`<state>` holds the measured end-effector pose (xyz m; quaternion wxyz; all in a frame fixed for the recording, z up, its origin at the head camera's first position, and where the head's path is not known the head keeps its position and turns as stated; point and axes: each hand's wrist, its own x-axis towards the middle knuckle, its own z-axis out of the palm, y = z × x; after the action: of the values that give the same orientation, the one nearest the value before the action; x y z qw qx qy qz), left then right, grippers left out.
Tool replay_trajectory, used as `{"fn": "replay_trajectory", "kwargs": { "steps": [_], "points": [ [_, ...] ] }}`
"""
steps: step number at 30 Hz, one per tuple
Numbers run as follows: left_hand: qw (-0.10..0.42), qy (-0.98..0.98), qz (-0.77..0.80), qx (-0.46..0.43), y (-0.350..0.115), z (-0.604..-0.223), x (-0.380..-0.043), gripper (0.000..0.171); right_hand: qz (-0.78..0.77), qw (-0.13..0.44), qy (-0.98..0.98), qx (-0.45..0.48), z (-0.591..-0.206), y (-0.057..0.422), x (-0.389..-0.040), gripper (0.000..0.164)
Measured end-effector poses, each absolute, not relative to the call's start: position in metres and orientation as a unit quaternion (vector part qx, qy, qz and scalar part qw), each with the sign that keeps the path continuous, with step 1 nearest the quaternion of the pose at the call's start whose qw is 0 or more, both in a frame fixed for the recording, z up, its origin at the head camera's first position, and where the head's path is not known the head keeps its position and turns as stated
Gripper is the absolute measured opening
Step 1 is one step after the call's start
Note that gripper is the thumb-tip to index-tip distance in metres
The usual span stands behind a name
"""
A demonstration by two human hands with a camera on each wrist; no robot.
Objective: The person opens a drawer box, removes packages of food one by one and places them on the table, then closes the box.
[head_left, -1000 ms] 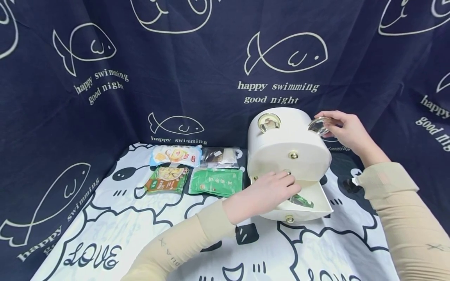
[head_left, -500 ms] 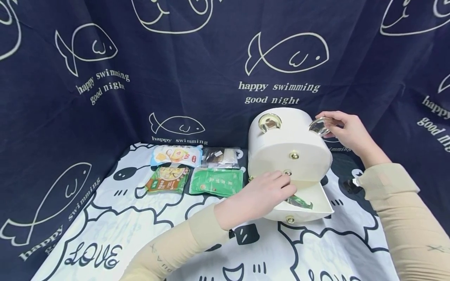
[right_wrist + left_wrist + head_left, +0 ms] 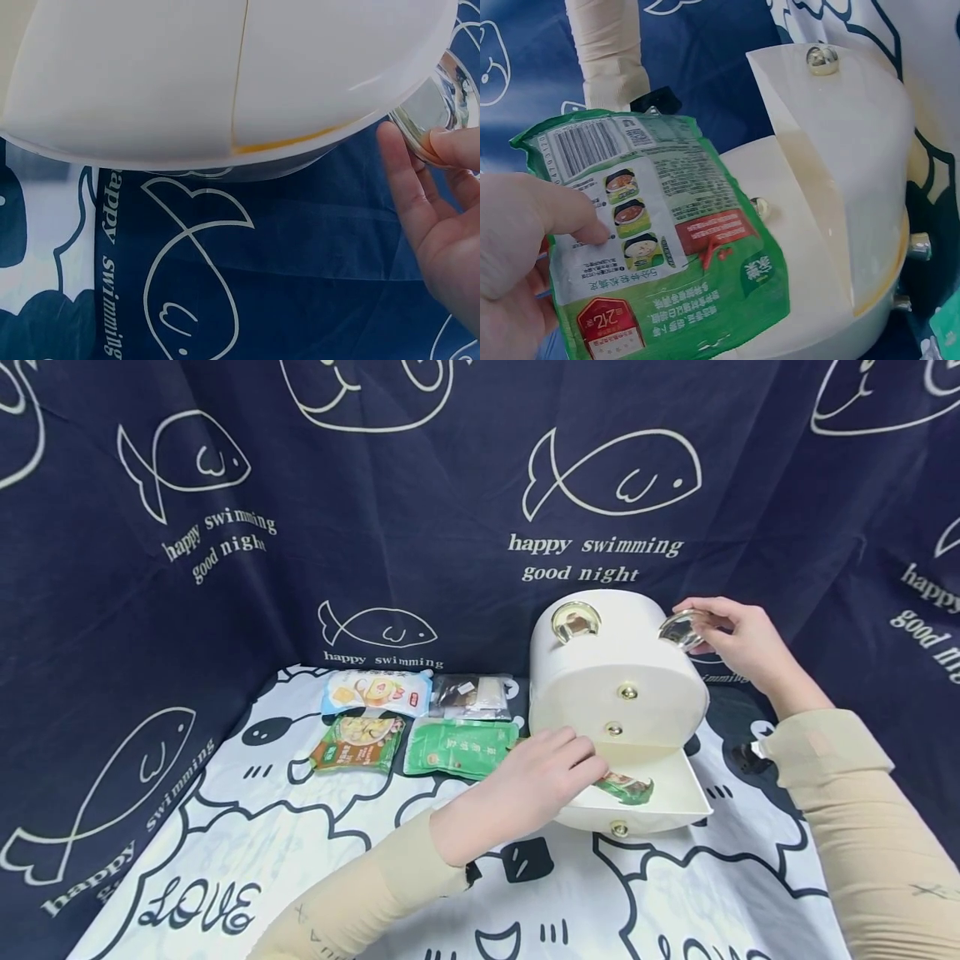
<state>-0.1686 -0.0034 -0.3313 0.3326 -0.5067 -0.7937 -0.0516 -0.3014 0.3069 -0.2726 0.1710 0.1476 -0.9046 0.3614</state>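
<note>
A white rounded storage box (image 3: pixel 600 652) with shiny round ears and gold knobs stands at the right of the table. Its lower front drawer (image 3: pixel 678 781) hangs open. My left hand (image 3: pixel 532 777) pinches a green food pouch (image 3: pixel 628 790) over that drawer. In the left wrist view the pouch (image 3: pixel 667 247) shows its printed back with a barcode; thumb and fingers grip its edge. At the box's right side, my right hand (image 3: pixel 738 631) holds the mirror-like ear (image 3: pixel 678 628). The right wrist view shows the fingers and thumb pinching this ear (image 3: pixel 420 120).
Left of the box lie a green pouch (image 3: pixel 453 747), a brown-and-green food packet (image 3: pixel 358 743), a light-blue packet (image 3: pixel 375 693) and a clear-and-dark packet (image 3: pixel 471 695). A dark blue fish-print curtain (image 3: pixel 420 510) hangs behind the patterned tablecloth (image 3: pixel 300 852).
My left hand has drawn back to the left and towards me, bringing the green food pouch along with it. My right hand keeps its hold on the ear.
</note>
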Motion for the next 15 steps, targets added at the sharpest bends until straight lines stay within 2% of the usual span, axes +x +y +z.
{"fn": "replay_trajectory", "kwargs": {
  "steps": [15],
  "points": [
    [0.361, -0.807, -0.058, -0.464, -0.038, -0.331, -0.158, 0.025, 0.347, 0.187, -0.908, 0.142, -0.274, 0.303, -0.301, 0.034]
  ]
}}
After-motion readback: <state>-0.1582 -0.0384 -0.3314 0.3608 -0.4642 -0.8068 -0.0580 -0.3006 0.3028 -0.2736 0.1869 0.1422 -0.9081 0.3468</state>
